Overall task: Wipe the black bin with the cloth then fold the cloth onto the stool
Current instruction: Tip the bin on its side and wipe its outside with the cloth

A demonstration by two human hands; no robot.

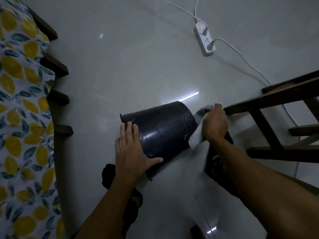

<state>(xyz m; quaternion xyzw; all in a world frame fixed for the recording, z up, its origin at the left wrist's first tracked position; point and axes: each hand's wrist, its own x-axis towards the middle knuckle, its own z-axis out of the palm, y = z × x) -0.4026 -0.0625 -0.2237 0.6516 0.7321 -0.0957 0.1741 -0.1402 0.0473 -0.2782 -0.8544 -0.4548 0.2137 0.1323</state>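
Note:
The black bin (164,128) lies on its side on the pale floor, its rim toward the left and its base toward the right. My left hand (131,149) rests flat on the bin's wall near the rim, fingers spread, holding it still. My right hand (214,123) presses a white cloth (196,137) against the bin's base end. The cloth is bunched under the palm and partly hidden by it. The dark wooden stool (269,100) stands just right of that hand.
A bed with a lemon-print sheet (22,100) and dark wooden slats runs down the left side. A white power strip (205,38) with plugs and cables lies on the floor at the back right. Dark clothing on my knees (219,168) sits below the bin.

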